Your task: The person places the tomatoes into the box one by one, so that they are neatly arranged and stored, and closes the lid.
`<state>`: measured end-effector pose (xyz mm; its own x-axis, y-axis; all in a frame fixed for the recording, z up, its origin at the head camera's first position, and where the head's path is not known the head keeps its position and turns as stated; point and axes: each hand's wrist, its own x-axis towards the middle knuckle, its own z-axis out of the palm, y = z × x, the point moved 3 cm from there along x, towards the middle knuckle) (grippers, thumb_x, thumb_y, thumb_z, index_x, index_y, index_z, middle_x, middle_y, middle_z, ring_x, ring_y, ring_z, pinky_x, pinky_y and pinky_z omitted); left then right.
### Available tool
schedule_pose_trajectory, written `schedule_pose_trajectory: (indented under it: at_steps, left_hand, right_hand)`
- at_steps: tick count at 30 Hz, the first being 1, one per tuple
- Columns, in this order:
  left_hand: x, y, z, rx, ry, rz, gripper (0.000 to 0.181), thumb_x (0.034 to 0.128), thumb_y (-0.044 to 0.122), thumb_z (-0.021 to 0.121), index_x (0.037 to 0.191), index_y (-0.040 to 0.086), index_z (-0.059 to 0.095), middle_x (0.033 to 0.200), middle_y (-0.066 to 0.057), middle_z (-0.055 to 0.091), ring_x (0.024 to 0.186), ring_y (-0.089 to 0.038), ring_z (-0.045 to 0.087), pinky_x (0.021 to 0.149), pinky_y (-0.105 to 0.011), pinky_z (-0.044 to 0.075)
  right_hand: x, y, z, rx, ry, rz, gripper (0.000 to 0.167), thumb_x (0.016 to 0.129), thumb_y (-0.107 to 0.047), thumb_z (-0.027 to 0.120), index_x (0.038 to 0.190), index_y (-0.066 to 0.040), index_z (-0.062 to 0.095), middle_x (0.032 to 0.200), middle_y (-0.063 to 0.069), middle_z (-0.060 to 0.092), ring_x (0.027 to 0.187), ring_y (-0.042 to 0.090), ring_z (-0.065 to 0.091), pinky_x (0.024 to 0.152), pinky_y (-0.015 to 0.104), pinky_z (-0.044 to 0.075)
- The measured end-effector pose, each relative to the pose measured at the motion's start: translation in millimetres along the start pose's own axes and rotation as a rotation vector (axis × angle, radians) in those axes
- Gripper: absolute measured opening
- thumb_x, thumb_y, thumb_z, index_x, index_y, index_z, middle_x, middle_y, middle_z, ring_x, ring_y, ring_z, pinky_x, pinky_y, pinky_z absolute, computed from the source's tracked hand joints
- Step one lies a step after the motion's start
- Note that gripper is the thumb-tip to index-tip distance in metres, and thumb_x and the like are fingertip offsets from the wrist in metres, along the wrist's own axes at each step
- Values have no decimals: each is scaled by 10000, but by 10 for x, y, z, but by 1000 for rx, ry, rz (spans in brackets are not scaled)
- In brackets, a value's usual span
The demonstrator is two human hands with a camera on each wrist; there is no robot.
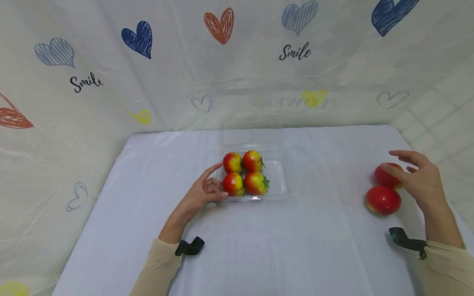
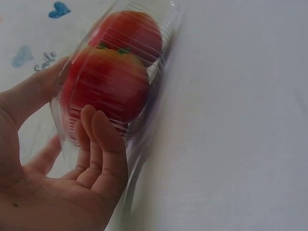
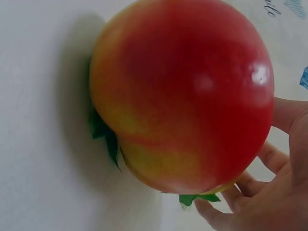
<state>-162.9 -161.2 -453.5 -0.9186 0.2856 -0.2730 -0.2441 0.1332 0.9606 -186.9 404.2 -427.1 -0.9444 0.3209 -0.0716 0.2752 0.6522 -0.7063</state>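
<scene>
A clear plastic container [image 1: 276, 176] stands mid-table with its lid raised at the back. Several glossy red-and-yellow fruits [image 1: 255, 183] with green leafy tops, tomato-like, fill its left side. My left hand [image 1: 196, 193] holds the container's left end, thumb at the front corner and index finger along the far side. On the right lie two more such fruits, a near one [image 1: 383, 200] and a far one [image 1: 386, 176]. Over the far one hovers my right hand [image 1: 424, 176], fingers spread, thumb across its top; contact cannot be told. The near fruit [image 3: 187, 91] hides most of it in the right wrist view.
White cloth covers the table [image 1: 303, 250]. Behind it hangs a pale curtain [image 1: 252, 61] printed with hearts and words. The transparent lid [image 1: 252, 135] leans up near the table's back edge. Each wrist wears a black camera mount [image 1: 190, 246].
</scene>
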Motion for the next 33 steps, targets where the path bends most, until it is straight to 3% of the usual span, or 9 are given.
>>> schedule_pose_trajectory:
  at_steps: [4,6,8,10,13,17,21,26,33]
  left_hand:
    - [8,-6,-5,-4,1,3,861,898,136,817,1577,419,368,1015,-35,574,819,-166,591,764,-252,534]
    - [10,-7,-5,-5,0,4,859,898,139,817,1575,422,370,1013,-35,573,815,-165,590,765,-252,535]
    - [11,-7,-5,-5,-1,5,858,899,140,817,1575,421,370,1012,-34,573,811,-164,591,768,-252,538]
    - [9,-8,-5,-5,-2,6,860,899,140,816,1577,418,368,1011,-33,572,809,-163,591,769,-252,540]
    - [9,-9,-7,-6,-2,8,859,898,140,816,1576,420,369,1013,-32,575,813,-163,591,769,-250,537]
    - [10,-13,-8,-6,-2,9,854,899,144,817,1572,424,372,1010,-29,574,820,-160,589,769,-247,527]
    - [13,-17,-7,1,-3,15,855,901,146,816,1576,419,368,1004,-25,575,823,-159,589,770,-248,526]
    - [18,-22,-9,5,-2,19,847,904,152,813,1574,422,370,1006,-26,577,827,-162,589,770,-252,527]
    - [16,-14,-9,11,1,17,846,907,150,807,1579,414,366,1015,-31,581,848,-172,588,777,-255,534]
  right_hand:
    - [43,62,14,-46,-71,-31,727,1015,-439,624,1622,-145,350,1634,320,270,1434,556,263,887,585,540]
    - [59,90,24,-54,-104,-48,760,1012,-431,631,1609,-71,328,1590,345,294,1391,566,267,734,443,520]
    - [75,114,28,-64,-136,-51,789,1011,-440,628,1596,-21,303,1563,360,294,1371,576,264,691,352,453]
    - [87,132,28,-75,-170,-46,820,1013,-461,613,1594,5,270,1555,384,278,1355,597,267,693,394,485]
    - [100,143,13,-92,-211,-42,845,1027,-492,560,1596,36,224,1549,414,249,1343,623,262,771,585,515]
    - [99,138,-15,-94,-237,-38,845,1051,-504,480,1594,77,196,1540,437,240,1340,640,266,938,777,412]
    - [90,135,-35,-96,-259,-29,839,1065,-508,424,1584,108,189,1522,451,243,1330,644,269,970,803,368]
    - [89,149,-40,-143,-295,-43,838,1066,-512,427,1559,126,201,1481,447,246,1290,640,262,906,759,422]
    - [92,161,-31,-168,-270,-52,864,1053,-503,490,1569,119,185,1485,450,235,1298,642,248,919,780,435]
